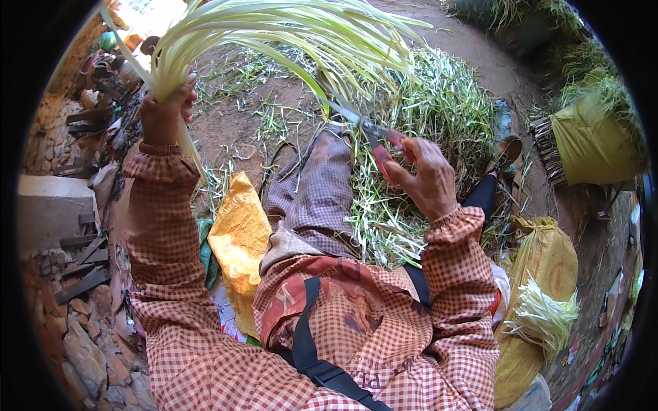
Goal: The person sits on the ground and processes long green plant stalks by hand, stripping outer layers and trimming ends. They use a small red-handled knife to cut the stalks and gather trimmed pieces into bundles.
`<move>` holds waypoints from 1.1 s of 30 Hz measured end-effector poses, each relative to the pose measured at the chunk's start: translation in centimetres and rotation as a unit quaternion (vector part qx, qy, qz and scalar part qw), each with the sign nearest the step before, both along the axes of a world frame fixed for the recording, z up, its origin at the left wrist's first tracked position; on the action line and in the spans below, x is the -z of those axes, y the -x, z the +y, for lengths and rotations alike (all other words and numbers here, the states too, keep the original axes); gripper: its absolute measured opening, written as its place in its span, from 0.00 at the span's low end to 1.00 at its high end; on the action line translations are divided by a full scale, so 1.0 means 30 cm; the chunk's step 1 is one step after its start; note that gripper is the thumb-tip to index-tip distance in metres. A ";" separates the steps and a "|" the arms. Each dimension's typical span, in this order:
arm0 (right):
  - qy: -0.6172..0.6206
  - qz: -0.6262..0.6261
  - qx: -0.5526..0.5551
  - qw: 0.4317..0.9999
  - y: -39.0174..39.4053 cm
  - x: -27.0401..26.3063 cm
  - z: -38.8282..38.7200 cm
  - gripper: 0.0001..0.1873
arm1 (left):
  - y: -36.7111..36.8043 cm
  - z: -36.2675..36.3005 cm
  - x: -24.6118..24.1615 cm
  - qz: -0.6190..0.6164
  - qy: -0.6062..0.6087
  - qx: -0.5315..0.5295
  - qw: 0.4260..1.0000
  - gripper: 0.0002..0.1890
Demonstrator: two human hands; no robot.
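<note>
My left hand, raised at the upper left, is closed around a bunch of long pale green-yellow leaves. The bunch arches over to the right above my legs. In my right hand is a pair of scissors with red handles, two fingers and thumb at the loops. Its blades point up and left, beside the hanging leaf tips; whether they touch a leaf is unclear. Below the leaf tips lies a large heap of cut green leaf pieces, spread beside my legs.
A yellow woven sack lies left of my legs. Another yellow sack on the right bears a pale trimmed bundle. Stones and dark wood pieces line the left. A yellow-wrapped bundle stands upper right, near a person's shoe.
</note>
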State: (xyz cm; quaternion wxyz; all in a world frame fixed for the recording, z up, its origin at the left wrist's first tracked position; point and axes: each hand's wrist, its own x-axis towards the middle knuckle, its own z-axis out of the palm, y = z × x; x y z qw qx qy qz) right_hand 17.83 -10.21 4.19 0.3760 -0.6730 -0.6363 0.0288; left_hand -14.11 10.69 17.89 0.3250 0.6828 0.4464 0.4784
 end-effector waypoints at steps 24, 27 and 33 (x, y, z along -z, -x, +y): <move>0.199 0.042 0.075 0.976 0.011 0.031 -0.147 0.21 | -0.093 -0.038 -0.001 0.027 0.038 0.032 0.998 0.09; 0.067 0.033 0.080 0.994 0.003 0.012 -0.133 0.20 | -0.112 -0.047 0.001 0.016 0.033 0.041 0.998 0.09; 0.220 -0.018 0.134 0.966 -0.022 0.090 0.027 0.25 | -0.143 -0.055 -0.024 0.056 0.029 0.033 0.997 0.12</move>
